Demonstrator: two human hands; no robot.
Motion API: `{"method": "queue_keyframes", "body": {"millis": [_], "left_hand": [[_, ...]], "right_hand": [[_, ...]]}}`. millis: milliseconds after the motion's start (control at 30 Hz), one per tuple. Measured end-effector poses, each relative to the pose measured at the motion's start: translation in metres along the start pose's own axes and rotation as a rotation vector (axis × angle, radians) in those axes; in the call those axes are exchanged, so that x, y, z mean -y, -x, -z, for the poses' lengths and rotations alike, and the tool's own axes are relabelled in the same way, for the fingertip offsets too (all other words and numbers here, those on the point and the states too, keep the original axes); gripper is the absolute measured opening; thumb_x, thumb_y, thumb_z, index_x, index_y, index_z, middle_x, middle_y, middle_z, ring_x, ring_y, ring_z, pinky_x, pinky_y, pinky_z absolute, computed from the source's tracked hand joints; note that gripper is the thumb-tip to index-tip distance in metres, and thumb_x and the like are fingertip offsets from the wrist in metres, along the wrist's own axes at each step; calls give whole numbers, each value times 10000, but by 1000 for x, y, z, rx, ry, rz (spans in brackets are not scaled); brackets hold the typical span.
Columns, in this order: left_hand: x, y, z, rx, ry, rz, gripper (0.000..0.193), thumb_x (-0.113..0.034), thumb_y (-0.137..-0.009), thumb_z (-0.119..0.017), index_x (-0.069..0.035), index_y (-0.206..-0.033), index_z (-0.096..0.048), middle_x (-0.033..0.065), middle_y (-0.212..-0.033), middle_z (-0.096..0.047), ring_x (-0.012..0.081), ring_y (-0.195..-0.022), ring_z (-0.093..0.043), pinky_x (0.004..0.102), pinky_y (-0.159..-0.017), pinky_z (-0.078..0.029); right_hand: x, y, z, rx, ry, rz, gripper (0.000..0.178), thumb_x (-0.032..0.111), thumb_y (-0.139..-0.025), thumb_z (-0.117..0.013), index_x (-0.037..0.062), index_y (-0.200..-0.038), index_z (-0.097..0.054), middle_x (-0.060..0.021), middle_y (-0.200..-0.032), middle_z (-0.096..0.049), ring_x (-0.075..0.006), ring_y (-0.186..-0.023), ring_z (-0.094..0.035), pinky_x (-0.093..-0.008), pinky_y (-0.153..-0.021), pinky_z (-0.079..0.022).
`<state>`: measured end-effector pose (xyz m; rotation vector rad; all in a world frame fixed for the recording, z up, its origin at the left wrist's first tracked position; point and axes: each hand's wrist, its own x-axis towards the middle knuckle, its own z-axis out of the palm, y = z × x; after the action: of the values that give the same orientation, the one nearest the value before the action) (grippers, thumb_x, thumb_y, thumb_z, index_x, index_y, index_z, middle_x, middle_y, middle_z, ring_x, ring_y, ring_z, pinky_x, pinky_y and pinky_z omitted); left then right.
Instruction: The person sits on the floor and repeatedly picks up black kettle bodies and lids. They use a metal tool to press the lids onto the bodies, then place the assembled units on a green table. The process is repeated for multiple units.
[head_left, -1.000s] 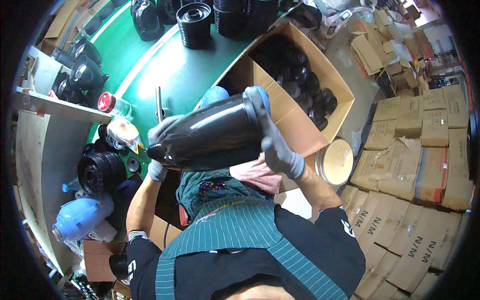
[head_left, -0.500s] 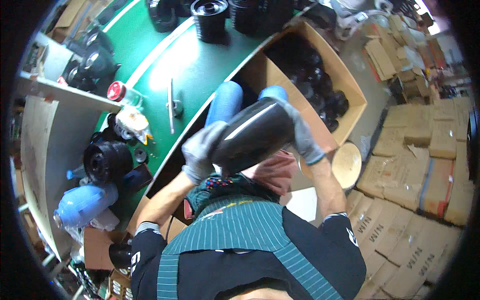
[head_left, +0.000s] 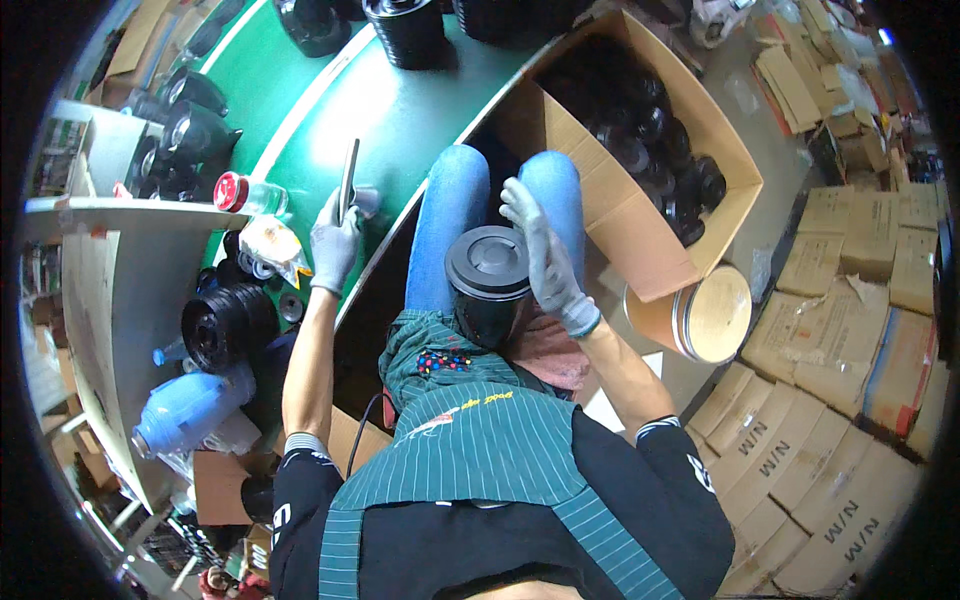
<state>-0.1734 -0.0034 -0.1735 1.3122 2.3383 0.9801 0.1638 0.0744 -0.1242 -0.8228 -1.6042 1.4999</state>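
Note:
A glossy black cylinder (head_left: 487, 322) stands upright on my lap between my knees, its round ridged black end (head_left: 488, 262) facing up. My right hand (head_left: 548, 262), in a grey glove, is beside that end with its fingers stretched out. Whether its palm touches the cylinder I cannot tell. Over the green table, my gloved left hand (head_left: 335, 248) is closed around a long slim bar-shaped tool (head_left: 348, 180) that points away from me. A small grey round piece (head_left: 366, 201) shows next to the tool; whether it is part of it is unclear.
An open cardboard box (head_left: 735, 215) of black round parts stands ahead right. Near my right elbow is a round drum (head_left: 715, 315). Stacked black parts (head_left: 405, 30), a red-lidded jar (head_left: 250, 194) and a black spool-like part (head_left: 228, 325) lie on the green table (head_left: 330, 120).
The black cylinder went from lying tilted between both hands to standing upright on my lap. My left hand let go of it, moved left and took hold of the slim tool. My right hand opened.

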Motion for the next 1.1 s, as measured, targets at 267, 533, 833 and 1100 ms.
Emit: {"method": "queue_keyframes", "body": {"millis": [267,533,833,1100], "left_hand": [[-163,3,45,925,453,-143,607,-70,-960,-763,-52,-1542,-590,88,-1237,-772,140,-1080,-678,325,-1000,-557],[-229,47,45,664,-55,-483,644,-319,-947,-767,19,-1463,-581,264,-1294,-671,421,-1191,-661,485,-1056,-517],[-199,54,29,503,128,-296,571,-260,-1067,-588,40,-1541,-481,299,-1504,-542,463,-1459,-472,515,-1242,-344],[-127,-8,-27,713,379,-471,623,-403,-1184,-326,16,-1639,-398,221,-1674,-429,328,-1599,-326,458,-1330,-179]], "right_hand": [[20,-15,11,-41,-690,-430,998,765,-1087,-258,-8,-1710,-157,-307,-1555,-514,-375,-1398,-585,-466,-1205,-451],[-10,-65,34,127,-1030,-506,384,245,-1148,-537,-25,-1415,-599,-5,-827,-711,-165,-855,-730,-440,-1029,-604],[-32,-45,42,276,-882,-247,452,429,-1151,-503,18,-1180,-690,-47,-773,-660,-218,-914,-747,-540,-1123,-540],[63,1,44,521,-204,248,175,156,-783,-678,86,-624,-700,-16,-564,-524,-262,-810,-678,-625,-1206,-412]]}}
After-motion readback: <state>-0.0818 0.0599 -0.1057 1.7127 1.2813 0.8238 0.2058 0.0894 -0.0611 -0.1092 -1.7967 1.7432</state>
